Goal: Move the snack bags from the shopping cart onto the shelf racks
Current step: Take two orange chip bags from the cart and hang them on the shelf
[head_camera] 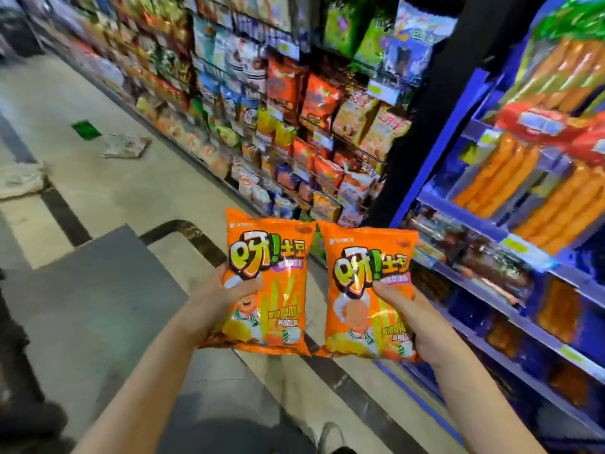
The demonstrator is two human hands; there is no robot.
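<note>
A green sticker (86, 129) and flattened wrapping (126, 146) lie on the floor (108, 194).

We see two bare forearms reaching up from the bottom edge toward the lower middle of the frame: the left arm (137, 398) from the lower left, the right arm (491, 407) from the lower right. The left hand (226, 299) grips the left orange bag (271, 290) at its left edge, thumb across the front. The right hand (422, 326) grips the right orange bag (360, 322) at its right edge, thumb likewise on the front. The other fingers are hidden behind the bags. The hands are apart.
</note>
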